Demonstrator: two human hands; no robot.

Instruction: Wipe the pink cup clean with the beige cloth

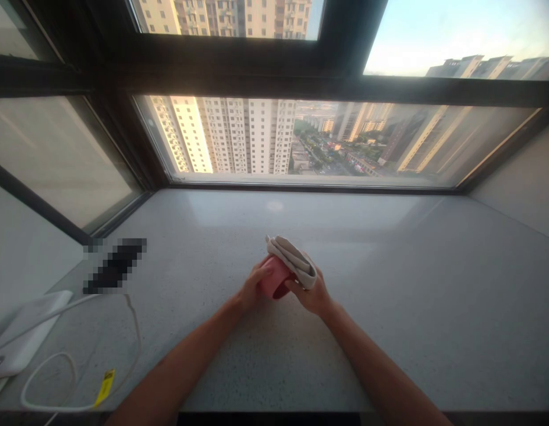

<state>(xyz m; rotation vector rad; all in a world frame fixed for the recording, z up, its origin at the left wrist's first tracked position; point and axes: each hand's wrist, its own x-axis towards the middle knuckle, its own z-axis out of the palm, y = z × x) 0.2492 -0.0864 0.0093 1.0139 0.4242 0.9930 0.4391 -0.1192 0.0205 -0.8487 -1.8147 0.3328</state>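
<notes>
Speckled grey stone sill runs under a wide dark-framed window, with high-rise apartment blocks outside. Hands sit close together, about mid-sill. Left hand has its fingers curled against the side of a small pink object, dark red underneath, maybe a cup; exact kind hard to tell. Right hand presses a folded beige cloth onto the object's top and far side, fingers bent around it. Neither hand spread. Can't tell if the object touches the sill. Object looks light, fairly stiff and smooth, so it could slip under the cloth; best held around its body. Cloth looks soft and light, easy to pinch at the fold. Well left of the left hand: pixelated dark item, white power bank, white cable with yellow tag.
</notes>
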